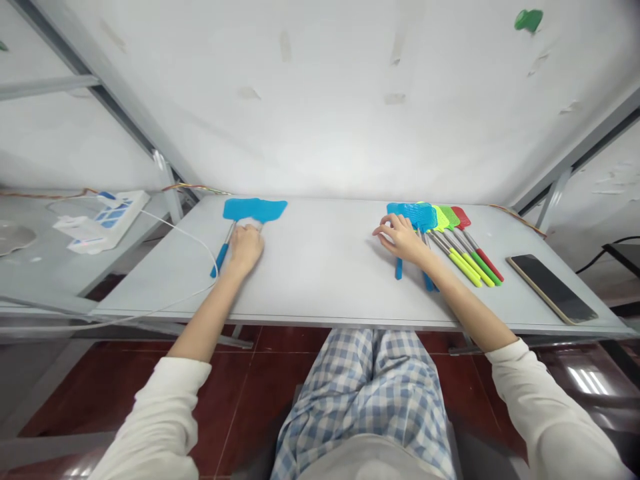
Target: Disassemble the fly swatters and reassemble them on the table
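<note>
Two overlapping blue fly swatters [237, 209] lie at the left of the table, one with its blue handle in sight. My left hand [245, 249] is closed just below the right-hand one's head, over its shaft; that handle is hidden beneath the hand. To the right, my right hand [400, 237] is over a group of blue fly swatters [423, 216], fingers bent and apart, with nothing visible in them. Beside these lie yellow-green fly swatters [464, 268], a green one [490, 272] and a red one [484, 256], heads toward the wall.
A phone [552, 288] lies at the right of the grey table [320, 280]. A white power strip [113, 220] sits on the neighbouring surface, and a white cable [193, 237] crosses the table's left end. The wall [330, 120] stands directly behind.
</note>
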The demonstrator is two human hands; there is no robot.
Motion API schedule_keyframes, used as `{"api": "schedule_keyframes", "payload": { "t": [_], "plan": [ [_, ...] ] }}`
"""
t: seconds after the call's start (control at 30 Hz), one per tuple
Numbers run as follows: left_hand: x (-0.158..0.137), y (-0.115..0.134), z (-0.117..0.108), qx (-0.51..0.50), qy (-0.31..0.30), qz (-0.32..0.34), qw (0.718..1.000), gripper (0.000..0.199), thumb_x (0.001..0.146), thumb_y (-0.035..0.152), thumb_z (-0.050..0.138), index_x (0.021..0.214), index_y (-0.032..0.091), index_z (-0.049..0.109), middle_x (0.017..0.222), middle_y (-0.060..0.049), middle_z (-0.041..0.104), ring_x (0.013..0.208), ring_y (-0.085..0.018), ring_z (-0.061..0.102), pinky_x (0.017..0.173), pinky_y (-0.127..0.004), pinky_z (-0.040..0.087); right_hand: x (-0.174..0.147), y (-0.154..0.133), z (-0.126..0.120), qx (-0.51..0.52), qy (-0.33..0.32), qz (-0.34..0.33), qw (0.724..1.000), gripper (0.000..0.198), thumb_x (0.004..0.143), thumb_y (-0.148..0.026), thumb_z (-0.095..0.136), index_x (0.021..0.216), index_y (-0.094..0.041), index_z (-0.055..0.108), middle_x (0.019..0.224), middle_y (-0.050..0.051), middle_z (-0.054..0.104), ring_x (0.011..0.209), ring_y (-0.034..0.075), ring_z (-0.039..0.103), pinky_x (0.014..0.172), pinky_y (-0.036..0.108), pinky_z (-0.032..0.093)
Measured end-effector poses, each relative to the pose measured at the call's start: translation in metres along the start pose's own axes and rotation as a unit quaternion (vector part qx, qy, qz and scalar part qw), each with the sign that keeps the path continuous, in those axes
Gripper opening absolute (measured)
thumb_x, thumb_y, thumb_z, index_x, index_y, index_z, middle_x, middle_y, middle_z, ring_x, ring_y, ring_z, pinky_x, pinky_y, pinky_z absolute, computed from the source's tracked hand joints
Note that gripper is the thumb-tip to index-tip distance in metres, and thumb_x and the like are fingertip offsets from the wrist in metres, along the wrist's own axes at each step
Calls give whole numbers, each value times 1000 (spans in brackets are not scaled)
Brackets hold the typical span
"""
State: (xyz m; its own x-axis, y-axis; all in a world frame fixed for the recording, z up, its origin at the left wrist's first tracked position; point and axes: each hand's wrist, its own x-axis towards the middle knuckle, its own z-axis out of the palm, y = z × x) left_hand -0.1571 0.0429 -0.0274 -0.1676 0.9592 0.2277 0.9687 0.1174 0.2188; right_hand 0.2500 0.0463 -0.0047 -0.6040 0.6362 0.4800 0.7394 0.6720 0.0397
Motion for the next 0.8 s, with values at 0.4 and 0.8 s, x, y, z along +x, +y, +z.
{"api": "schedule_keyframes", "payload": {
  "t": [0.4,0.8],
  "plan": [
    [-69,182,-38,-50,-19,332,942,30,95,23,38,123,23,51,116,-7,56,90,-16,65,62,-24,48,-3,-36,-42,-115,54,-86,988,35,97,-21,39,128,-23,55,139,8,54,142,24,35,114,49,31],
    [-55,202,-39,-75,-94,355,927,37,99,42,36,118,30,65,113,-1,72,99,-20,67,73,-26,48,-20,4,-70,-164,-89,-80,979,24,97,-26,41,103,-28,65,102,5,66,120,26,50,105,49,32]
  ]
}}
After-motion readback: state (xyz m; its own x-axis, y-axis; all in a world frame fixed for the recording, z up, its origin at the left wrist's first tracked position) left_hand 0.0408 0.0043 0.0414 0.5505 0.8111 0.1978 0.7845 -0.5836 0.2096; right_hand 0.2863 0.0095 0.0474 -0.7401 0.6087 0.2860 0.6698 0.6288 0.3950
